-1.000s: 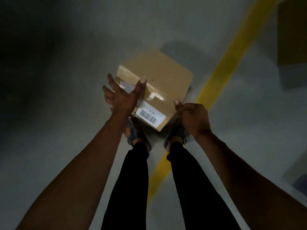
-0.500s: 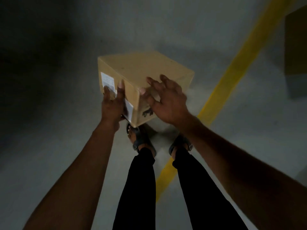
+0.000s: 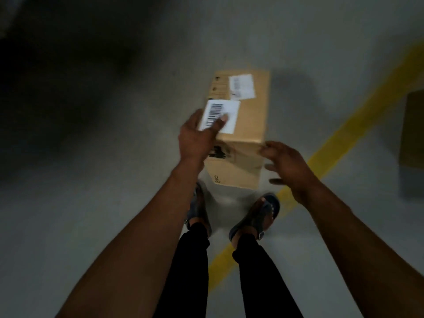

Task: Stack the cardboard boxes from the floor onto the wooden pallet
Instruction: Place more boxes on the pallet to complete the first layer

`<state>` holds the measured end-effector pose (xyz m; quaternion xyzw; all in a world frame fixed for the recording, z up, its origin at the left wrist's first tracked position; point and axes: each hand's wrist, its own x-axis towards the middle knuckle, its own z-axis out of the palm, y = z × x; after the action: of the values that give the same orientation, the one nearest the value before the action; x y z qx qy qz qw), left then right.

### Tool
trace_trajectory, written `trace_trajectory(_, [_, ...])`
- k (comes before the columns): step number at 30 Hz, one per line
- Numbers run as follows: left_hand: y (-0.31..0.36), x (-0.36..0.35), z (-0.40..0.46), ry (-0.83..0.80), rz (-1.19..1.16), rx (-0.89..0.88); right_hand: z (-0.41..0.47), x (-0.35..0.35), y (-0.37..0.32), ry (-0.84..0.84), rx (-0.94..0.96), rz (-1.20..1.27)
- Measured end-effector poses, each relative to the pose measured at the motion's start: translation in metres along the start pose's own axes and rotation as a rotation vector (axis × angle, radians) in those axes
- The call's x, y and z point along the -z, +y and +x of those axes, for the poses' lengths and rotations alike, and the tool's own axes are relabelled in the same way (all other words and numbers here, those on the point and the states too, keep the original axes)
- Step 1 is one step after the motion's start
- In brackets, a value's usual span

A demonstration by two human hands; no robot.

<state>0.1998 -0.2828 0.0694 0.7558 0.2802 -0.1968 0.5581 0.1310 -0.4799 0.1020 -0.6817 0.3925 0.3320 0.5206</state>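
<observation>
Closest to the camera are the person's two bare forearms reaching forward, with black trousers and a pair of dark sandals (image 3: 257, 216) below them on the grey floor (image 3: 91, 226). A yellow line (image 3: 339, 138) painted on the floor runs diagonally from between the feet up toward the right edge.

A bit further out, the left hand (image 3: 197, 136) is on the near left corner of the cardboard box (image 3: 247, 125). Its thumb lies over the white barcode label (image 3: 220, 115) on the top face, and the other fingers go around the left side out of sight, so it's gripping the box. The right hand (image 3: 286, 161) is at the box's near right edge with fingers spread and loose. It's pretty motion-blurred, so it's honestly hard to say whether it actually touches the cardboard.

The box itself looks lifted and tilted in front of the feet, its shadow falling on the floor behind it. A second white label (image 3: 243, 86) sits at the far end of the top face.

Far right, a darker brown box (image 3: 413, 127) is partly cut off by the frame edge.
</observation>
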Motion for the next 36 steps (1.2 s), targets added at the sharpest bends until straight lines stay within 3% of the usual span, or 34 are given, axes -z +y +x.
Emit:
trace_trajectory(2, [-0.004, -0.025, -0.016, -0.115, 0.134, -0.052, -0.006, 0.024, 0.017, 0.045, -0.019, 0.203])
trace_trajectory(4, [-0.006, -0.055, -0.036, -0.220, 0.165, -0.048, -0.006, 0.036, 0.028, 0.124, 0.029, 0.229])
trace_trajectory(7, [-0.011, -0.084, -0.058, -0.391, -0.010, 0.009, 0.007, 0.039, 0.038, 0.258, 0.021, -0.096])
trace_trajectory(10, [-0.040, -0.084, -0.047, -0.238, -0.119, 0.085, 0.024, 0.050, 0.047, 0.330, -0.019, -0.315])
trace_trajectory(12, [-0.078, -0.078, -0.027, -0.034, -0.056, 0.178, 0.037, 0.067, 0.051, 0.341, 0.016, -0.305])
trace_trajectory(14, [-0.111, -0.067, -0.010, 0.046, -0.009, 0.394, 0.050, 0.092, 0.060, 0.351, 0.078, -0.214])
trace_trajectory(16, [-0.138, -0.055, -0.009, -0.013, -0.024, 0.639, 0.051, 0.111, 0.073, 0.359, 0.082, -0.089])
trace_trajectory(18, [-0.141, -0.058, -0.020, -0.226, -0.124, 0.705, 0.047, 0.125, 0.085, 0.319, 0.001, 0.051])
trace_trajectory(21, [-0.120, -0.081, -0.037, -0.284, -0.230, 0.588, 0.043, 0.141, 0.102, 0.235, -0.118, 0.197])
trace_trajectory(25, [-0.033, -0.093, -0.094, -0.251, -0.140, 0.232, 0.015, 0.166, 0.114, 0.163, -0.206, 0.635])
trace_trajectory(30, [0.091, -0.044, -0.231, -0.389, 0.196, -0.294, -0.150, 0.179, 0.112, 0.269, -0.269, 1.022])
trace_trajectory(36, [0.260, 0.041, -0.362, -0.502, 0.233, -0.559, -0.370, 0.176, 0.064, 0.201, -0.130, 1.349])
